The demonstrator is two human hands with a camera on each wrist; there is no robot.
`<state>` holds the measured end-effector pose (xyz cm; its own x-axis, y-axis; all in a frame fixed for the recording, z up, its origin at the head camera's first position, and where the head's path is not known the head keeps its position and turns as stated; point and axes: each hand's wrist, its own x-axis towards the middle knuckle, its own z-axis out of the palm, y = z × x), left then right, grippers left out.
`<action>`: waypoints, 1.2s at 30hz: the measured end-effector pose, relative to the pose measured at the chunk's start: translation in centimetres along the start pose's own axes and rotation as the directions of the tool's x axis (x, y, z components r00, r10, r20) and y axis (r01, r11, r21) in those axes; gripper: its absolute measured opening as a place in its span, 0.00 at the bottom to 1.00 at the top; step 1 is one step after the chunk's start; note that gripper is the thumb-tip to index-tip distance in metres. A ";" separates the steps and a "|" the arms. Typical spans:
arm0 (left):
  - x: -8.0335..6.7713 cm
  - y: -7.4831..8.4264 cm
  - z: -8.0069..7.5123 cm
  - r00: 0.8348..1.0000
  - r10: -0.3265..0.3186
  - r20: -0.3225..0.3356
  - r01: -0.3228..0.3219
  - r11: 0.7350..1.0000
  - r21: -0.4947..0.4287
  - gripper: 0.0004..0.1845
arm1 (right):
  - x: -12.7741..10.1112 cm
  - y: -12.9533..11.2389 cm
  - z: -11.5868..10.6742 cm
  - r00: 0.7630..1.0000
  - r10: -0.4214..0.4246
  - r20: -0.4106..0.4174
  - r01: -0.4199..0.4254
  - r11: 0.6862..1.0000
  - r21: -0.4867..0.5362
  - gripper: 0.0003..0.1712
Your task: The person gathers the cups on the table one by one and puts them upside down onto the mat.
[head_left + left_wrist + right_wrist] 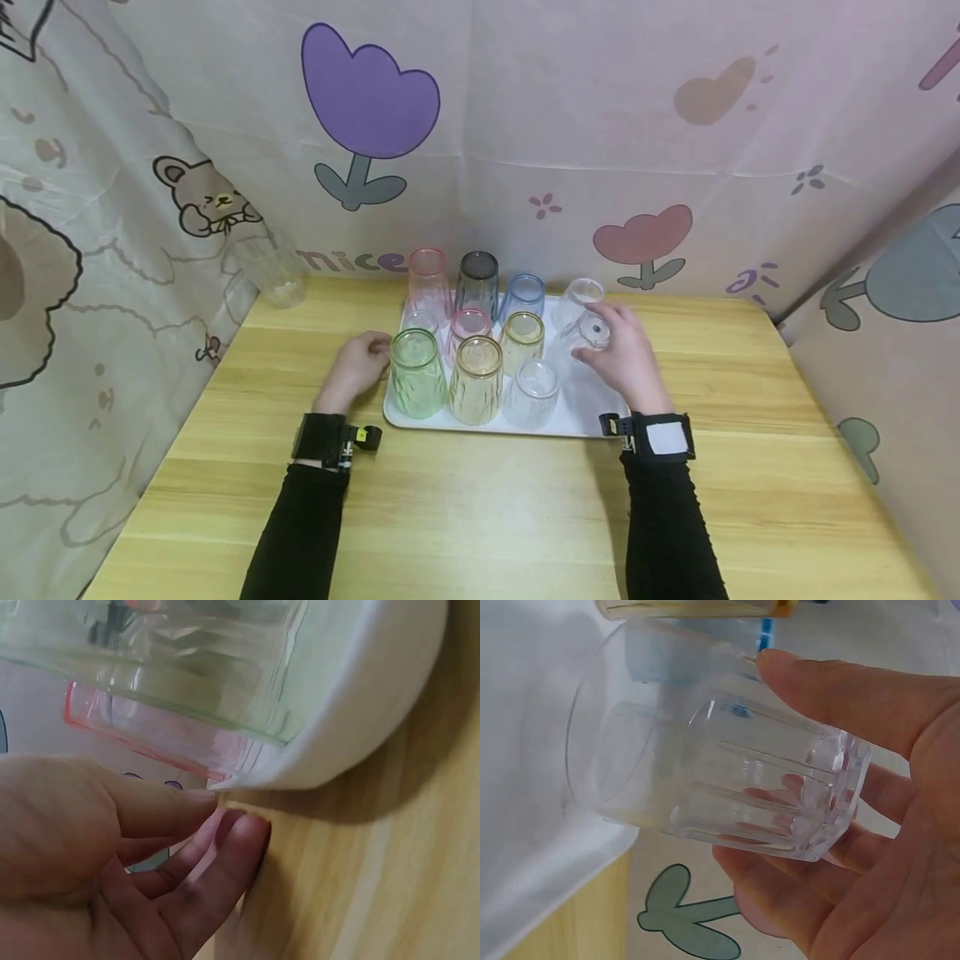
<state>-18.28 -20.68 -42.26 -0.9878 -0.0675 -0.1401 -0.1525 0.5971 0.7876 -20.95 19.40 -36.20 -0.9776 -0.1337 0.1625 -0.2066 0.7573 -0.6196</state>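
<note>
A white tray (587, 402) on the wooden table carries several upside-down cups. My right hand (621, 357) grips a clear ribbed cup (592, 332), tilted over the tray's right side. In the right wrist view the fingers (832, 682) and thumb curl round the clear cup (720, 772), its mouth facing left above the tray (525, 750). My left hand (362, 363) lies on the table at the tray's left edge beside a green cup (416, 372). The left wrist view has its loosely curled fingers (187, 847) holding nothing, one fingertip touching the tray rim (360, 697) below the green cup (187, 667).
On the tray also stand pink (427, 279), dark grey (477, 283), blue (522, 296), yellow (477, 381) and clear (531, 392) cups. One clear cup (274, 268) stands off the tray at the back left. Patterned curtains wall in the table (487, 500) on three sides.
</note>
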 end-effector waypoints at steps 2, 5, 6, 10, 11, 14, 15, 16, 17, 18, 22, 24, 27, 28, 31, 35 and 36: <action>0.0 0.2 0.2 1.000 0.002 0.011 -0.002 1.000 -0.008 0.21 | 0.1 0.0 0.3 1.000 -0.006 0.011 0.006 1.000 -0.004 0.45; -0.1 0.3 0.4 1.000 -0.006 0.018 0.006 1.000 -0.012 0.21 | 0.2 0.1 0.7 1.000 -0.017 0.020 0.017 1.000 -0.002 0.45; 0.0 0.4 0.5 1.000 -0.009 0.019 0.009 1.000 -0.013 0.22 | 0.2 0.2 0.8 1.000 -0.021 0.023 0.021 1.000 -0.002 0.45; 0.0 0.5 0.7 1.000 -0.017 0.021 0.017 1.000 -0.014 0.22 | 0.4 0.4 1.3 0.999 -0.029 0.039 0.029 0.999 -0.012 0.44; 0.0 0.6 0.7 1.000 -0.016 0.020 0.017 1.000 -0.013 0.22 | 0.4 0.5 1.4 0.999 -0.031 0.042 0.032 0.999 -0.017 0.44; 0.2 0.7 0.9 1.000 -0.008 0.016 0.009 1.000 -0.006 0.22 | 0.5 0.7 1.7 0.998 -0.044 0.053 0.045 0.999 -0.024 0.44; 0.2 0.8 0.9 1.000 -0.007 0.012 0.007 1.000 -0.003 0.21 | 0.5 0.8 1.8 0.997 -0.048 0.054 0.049 0.998 -0.024 0.44; 0.2 0.9 0.9 1.000 -0.007 0.008 0.007 1.000 -0.001 0.21 | 0.5 0.9 1.9 0.997 -0.052 0.055 0.054 0.998 -0.022 0.44; 0.2 1.0 0.9 1.000 -0.006 0.005 0.006 1.000 0.004 0.21 | 0.6 1.0 2.0 0.997 -0.055 0.055 0.056 0.998 -0.020 0.44; 0.2 1.0 0.9 1.000 -0.007 0.002 0.007 1.000 0.005 0.21 | 0.6 1.1 2.0 0.997 -0.058 0.053 0.059 0.998 -0.017 0.44; 0.3 1.1 1.0 1.000 -0.010 0.003 0.010 1.000 -0.006 0.22 | 0.6 1.3 2.0 0.997 -0.068 0.046 0.068 0.998 -0.007 0.44; 0.3 1.0 0.9 1.000 -0.008 0.008 0.008 1.000 -0.015 0.22 | 0.6 1.3 1.8 0.996 -0.075 0.047 0.076 0.997 -0.003 0.44; 0.1 0.7 0.6 0.999 0.008 -0.031 -0.009 1.000 -0.024 0.23 | 0.5 1.2 1.6 0.995 -0.091 0.048 0.091 0.996 0.008 0.43; 0.1 0.6 0.4 0.998 0.016 -0.061 -0.019 0.999 -0.037 0.23 | 0.5 1.1 1.5 0.994 -0.097 0.042 0.096 0.995 0.018 0.43; -0.1 0.5 -0.2 0.976 0.035 -0.213 -0.057 0.993 -0.099 0.24 | 0.5 1.0 1.0 0.994 -0.108 -0.011 0.108 0.992 0.063 0.40; -0.3 0.8 -1.1 0.881 0.041 -0.472 -0.131 0.978 -0.159 0.24 | 0.5 1.2 0.4 0.989 -0.088 -0.121 0.105 0.985 0.139 0.34; -0.3 0.9 -1.3 0.846 0.039 -0.531 -0.147 0.976 -0.161 0.24 | 0.5 1.4 0.3 0.986 -0.075 -0.147 0.098 0.984 0.151 0.32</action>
<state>-18.11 -21.22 -40.73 -0.8582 -0.4583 0.2311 -0.0090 0.4636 0.8860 -21.74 20.25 -37.22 -0.9427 -0.0946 0.3200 -0.3046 0.6353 -0.7096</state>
